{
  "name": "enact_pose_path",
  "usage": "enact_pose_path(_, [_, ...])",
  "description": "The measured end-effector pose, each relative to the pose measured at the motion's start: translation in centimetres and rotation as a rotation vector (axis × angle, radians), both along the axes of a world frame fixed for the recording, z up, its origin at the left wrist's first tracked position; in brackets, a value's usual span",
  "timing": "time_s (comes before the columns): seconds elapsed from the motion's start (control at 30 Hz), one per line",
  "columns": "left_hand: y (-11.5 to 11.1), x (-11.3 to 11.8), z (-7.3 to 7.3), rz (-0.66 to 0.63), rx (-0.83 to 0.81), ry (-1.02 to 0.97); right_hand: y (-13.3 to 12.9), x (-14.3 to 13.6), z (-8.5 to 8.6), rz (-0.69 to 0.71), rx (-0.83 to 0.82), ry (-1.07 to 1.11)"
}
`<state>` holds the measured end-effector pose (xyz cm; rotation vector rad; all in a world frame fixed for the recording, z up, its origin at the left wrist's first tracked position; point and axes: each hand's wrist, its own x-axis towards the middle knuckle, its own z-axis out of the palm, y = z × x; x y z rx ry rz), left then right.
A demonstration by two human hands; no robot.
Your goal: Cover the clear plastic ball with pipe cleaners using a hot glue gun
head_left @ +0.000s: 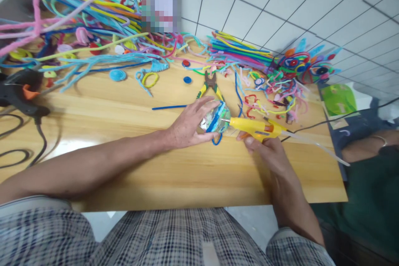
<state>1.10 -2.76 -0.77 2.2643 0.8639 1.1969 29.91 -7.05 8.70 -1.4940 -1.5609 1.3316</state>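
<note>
My left hand (191, 122) grips a small rounded object (222, 119) covered in blue and green strips, fingers over its top and thumb along its lower side. A yellow glue gun (257, 128) is in my right hand (268, 147), its metal tip at the object's right part. From the gun's back a clear glue stick (318, 145) sticks out. A blue loop (217, 139) hangs below the object. Just behind my left hand lie pliers (210, 83) with yellow and green handles. A straight blue pipe cleaner (168, 107) lies left of them.
Pipe cleaner bundles (109, 12) fill the back left; another bundle (240, 50) and curled scraps lie back right. A black glue gun (25, 91) with its cord is at the left. Another person's arm (368, 147) shows beyond the table's right edge.
</note>
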Motion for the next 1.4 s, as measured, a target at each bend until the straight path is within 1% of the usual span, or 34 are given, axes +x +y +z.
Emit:
enact_pose_path(0.13, [0.1, 0.0, -0.1, -0.004, 0.029, -0.031, 0.1, 0.1, -0.3, 0.025, 0.003, -0.02])
enact_pose_path(0.2, [0.2, -0.1, -0.2, -0.006, 0.038, -0.031, 0.1, 0.6, -0.3, 0.013, 0.036, 0.0])
enact_pose_path(0.27, [0.1, -0.1, -0.3, -0.002, 0.031, -0.021, 0.3, 1.5, 0.1, -0.055, 0.102, 0.05])
enact_pose_path(0.33, [0.0, -0.2, -0.3, 0.009, 0.03, -0.021, 0.4, 3.1, 0.8, -0.176, 0.188, 0.1])
enact_pose_path(0.4, [0.0, -0.3, -0.3, 0.03, 0.029, -0.025, 0.7, 5.7, 1.5, -0.303, 0.272, 0.087])
enact_pose_path(0.43, [0.0, -0.3, -0.3, 0.027, 0.037, -0.031, 0.9, 7.4, 1.7, -0.359, 0.308, 0.046])
enact_pose_path(0.47, [0.1, -0.3, -0.4, 0.024, 0.046, -0.043, 1.2, 9.2, 1.8, -0.411, 0.332, -0.021])
enact_pose_path(0.53, [0.3, -0.3, -0.5, 0.011, 0.061, -0.068, 1.7, 13.2, 1.5, -0.561, 0.364, -0.183])
enact_pose_path(0.6, [0.4, -0.3, -0.6, 0.007, 0.056, -0.077, 2.2, 17.1, 0.5, -0.727, 0.321, -0.371])
enact_pose_path(0.67, [0.4, -0.3, -0.7, 0.028, 0.051, -0.069, 2.8, 20.1, -0.8, -0.881, 0.197, -0.558])
enact_pose_path(0.77, [0.4, -0.3, -0.9, 0.039, 0.061, -0.058, 3.5, 22.5, -2.8, -0.955, 0.13, -0.652])
enact_pose_path(0.83, [0.5, -0.4, -0.9, 0.033, 0.079, -0.063, 3.8, 23.0, -3.8, -0.967, 0.092, -0.684])
enact_pose_path(0.93, [0.6, -0.4, -1.0, 0.034, 0.079, -0.069, 4.1, 23.0, -4.6, -0.964, 0.034, -0.734])
enact_pose_path(1.03, [0.8, -0.4, -1.0, 0.033, 0.062, -0.081, 4.2, 22.9, -4.8, -0.946, 0.015, -0.779])
enact_pose_path(1.13, [0.9, -0.3, -1.1, 0.03, 0.062, -0.106, 3.8, 22.8, -4.5, -0.935, 0.023, -0.818])
enact_pose_path(1.2, [1.0, -0.3, -1.1, 0.02, 0.074, -0.115, 3.0, 22.7, -4.3, -0.932, 0.044, -0.851])
enact_pose_path(1.27, [1.0, -0.3, -1.1, 0.02, 0.082, -0.112, 1.5, 22.1, -4.3, -0.929, 0.076, -0.886])
enact_pose_path(1.33, [1.0, -0.3, -1.0, 0.028, 0.078, -0.101, -0.4, 21.0, -4.7, -0.924, 0.118, -0.919])
enact_pose_path(1.4, [0.9, -0.4, -1.0, 0.023, 0.067, -0.09, -2.5, 19.2, -5.3, -0.899, 0.187, -0.941])
